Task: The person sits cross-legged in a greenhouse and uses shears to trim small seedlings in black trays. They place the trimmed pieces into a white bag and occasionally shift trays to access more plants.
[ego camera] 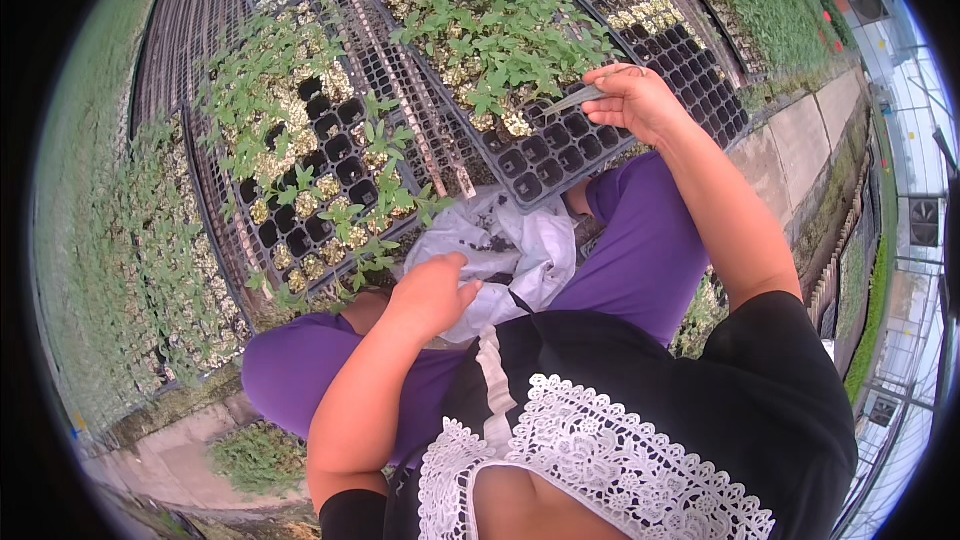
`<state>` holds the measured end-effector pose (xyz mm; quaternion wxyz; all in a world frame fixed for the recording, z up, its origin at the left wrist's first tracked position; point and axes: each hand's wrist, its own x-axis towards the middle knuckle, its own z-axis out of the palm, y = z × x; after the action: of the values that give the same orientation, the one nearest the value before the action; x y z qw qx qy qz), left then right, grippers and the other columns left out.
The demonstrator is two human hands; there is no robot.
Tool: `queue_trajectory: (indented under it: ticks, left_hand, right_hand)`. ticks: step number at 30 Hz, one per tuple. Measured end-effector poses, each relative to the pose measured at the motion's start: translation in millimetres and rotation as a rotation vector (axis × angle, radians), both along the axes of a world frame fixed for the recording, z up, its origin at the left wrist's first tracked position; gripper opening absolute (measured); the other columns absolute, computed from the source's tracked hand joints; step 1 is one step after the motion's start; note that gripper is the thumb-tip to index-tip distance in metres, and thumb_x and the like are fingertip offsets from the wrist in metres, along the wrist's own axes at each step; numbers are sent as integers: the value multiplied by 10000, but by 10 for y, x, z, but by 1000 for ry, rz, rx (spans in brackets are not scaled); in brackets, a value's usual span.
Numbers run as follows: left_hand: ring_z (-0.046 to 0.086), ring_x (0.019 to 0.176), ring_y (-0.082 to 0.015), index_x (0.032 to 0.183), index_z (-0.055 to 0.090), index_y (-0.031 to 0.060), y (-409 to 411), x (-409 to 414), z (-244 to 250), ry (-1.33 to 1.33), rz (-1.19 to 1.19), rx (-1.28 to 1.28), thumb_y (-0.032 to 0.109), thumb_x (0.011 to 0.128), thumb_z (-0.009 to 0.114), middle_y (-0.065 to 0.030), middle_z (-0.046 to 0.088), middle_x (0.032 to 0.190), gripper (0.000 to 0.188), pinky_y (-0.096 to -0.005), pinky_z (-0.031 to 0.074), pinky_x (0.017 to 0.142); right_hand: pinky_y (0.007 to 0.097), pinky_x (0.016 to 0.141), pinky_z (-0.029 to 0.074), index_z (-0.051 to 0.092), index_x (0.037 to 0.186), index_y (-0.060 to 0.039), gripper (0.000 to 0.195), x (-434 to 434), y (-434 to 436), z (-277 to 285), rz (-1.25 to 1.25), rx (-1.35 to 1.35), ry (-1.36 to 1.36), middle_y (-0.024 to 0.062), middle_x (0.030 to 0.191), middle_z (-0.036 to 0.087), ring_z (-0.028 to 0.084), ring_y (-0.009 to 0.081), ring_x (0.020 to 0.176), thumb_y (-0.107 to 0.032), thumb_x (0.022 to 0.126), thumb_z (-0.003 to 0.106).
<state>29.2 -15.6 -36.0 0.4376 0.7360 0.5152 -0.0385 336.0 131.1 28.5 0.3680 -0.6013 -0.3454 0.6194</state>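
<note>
My right hand (630, 101) holds long metal tweezers (574, 99) near their rear end, with the tips over the near cells of a black plastic seedling tray (536, 176). Leafy green seedlings (495, 22) crowd that tray's far part, while its nearest cells hold no plants. My left hand (435, 292) hovers above a white plastic sack (517, 240) between my legs; its fingers are slightly bent, and whether they pinch anything is unclear. Dark soil crumbs lie on the sack. To the left, a second seedling tray (300, 229) has a mix of planted and plantless cells.
Another black tray (679, 52) with mostly unplanted cells stands at the right. More seedlings (161, 255) grow in trays at the left. Slatted bench rails (405, 101) run under and between the trays. Concrete paving (780, 142) lies to the right, with greenhouse fans beyond.
</note>
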Motion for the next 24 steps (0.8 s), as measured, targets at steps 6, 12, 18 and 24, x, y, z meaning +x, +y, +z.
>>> queue_trajectory:
  ticks: [6,12,18,24]
  left_hand:
    - [517,1108,-383,1189,508,-31,30,190,15,-222,159,160,270,836,605,-243,522,1213,473,-398,423,929]
    - [451,1184,-418,1301,406,-9,187,594,121,-41,238,164,313,818,622,-307,305,1373,619,-405,396,980]
    - [511,1126,-383,1418,115,-13,529,1144,42,150,264,181,404,807,629,-254,106,1470,900,-388,444,928]
    - [530,1103,-359,1390,210,-28,631,1040,-4,189,151,156,403,805,627,-210,210,1459,838,-383,451,918]
  right_hand:
    - [244,520,510,594,913,35,150,-432,-6,-463,135,182,-298,91,791,623,639,140,620,-27,798,518]
    - [233,501,436,605,840,26,135,-249,60,-170,32,398,-517,66,635,617,600,101,545,-86,772,570]
    - [202,584,495,602,937,21,127,-207,-272,244,-53,613,-165,56,773,619,625,100,670,-19,859,511]
    - [213,643,520,584,985,24,132,-731,-83,202,18,607,-20,69,830,617,632,116,734,-24,885,513]
